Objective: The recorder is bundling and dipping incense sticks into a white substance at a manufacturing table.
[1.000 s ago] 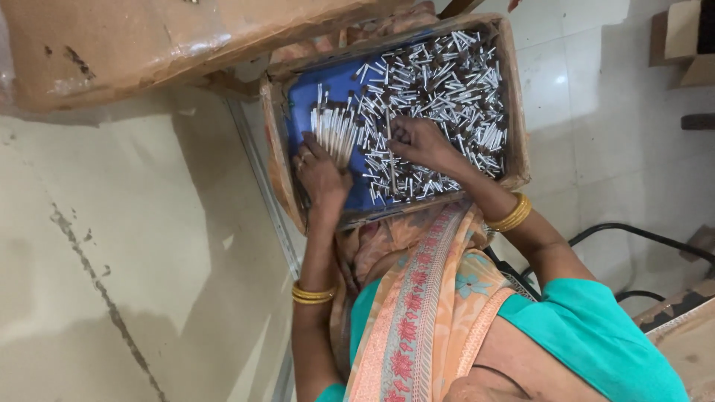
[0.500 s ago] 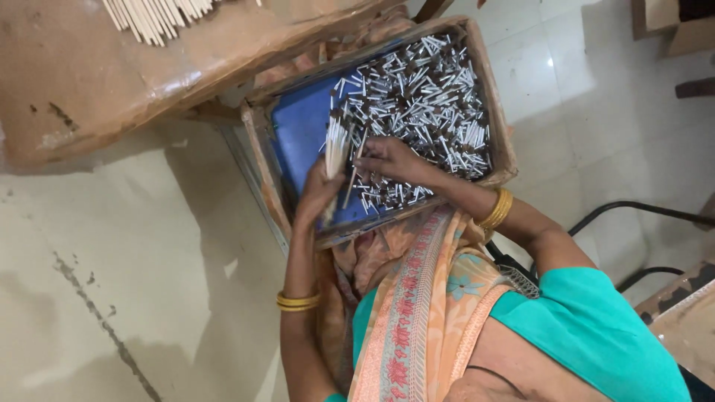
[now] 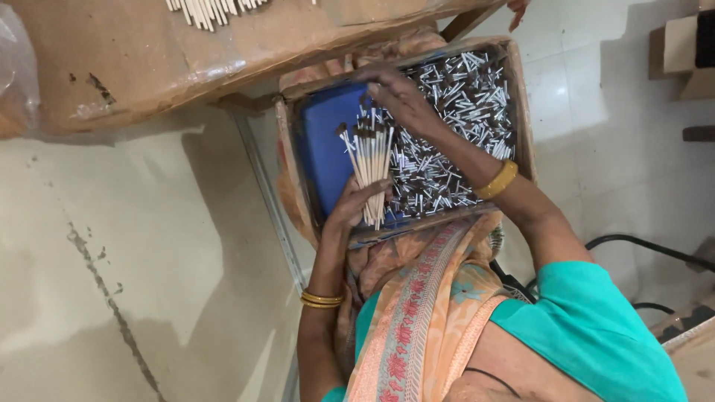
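A shallow cardboard-sided tray with a blue floor [image 3: 320, 149] rests on my lap. Several short silvery metal tubes [image 3: 462, 112] fill its right half. My left hand [image 3: 356, 207] grips a bundle of thin pale wooden sticks with dark tips [image 3: 370, 164], held over the tray's left part with the tips pointing away from me. My right hand [image 3: 398, 93] reaches across the tubes, its fingers pinched together just above the bundle's dark tips. Whether a tube sits between those fingers is hidden.
A worn cardboard-covered tabletop [image 3: 149, 59] runs along the top, with more pale sticks [image 3: 208, 9] lying on it. A metal table leg [image 3: 272, 216] drops beside the tray. Black cables [image 3: 648, 246] cross the tiled floor at right, near small boxes [image 3: 681, 45].
My left hand has lifted the stick bundle higher over the tray. My right hand has left the pile of tubes and moved left to the bundle's tips. The view has shifted.
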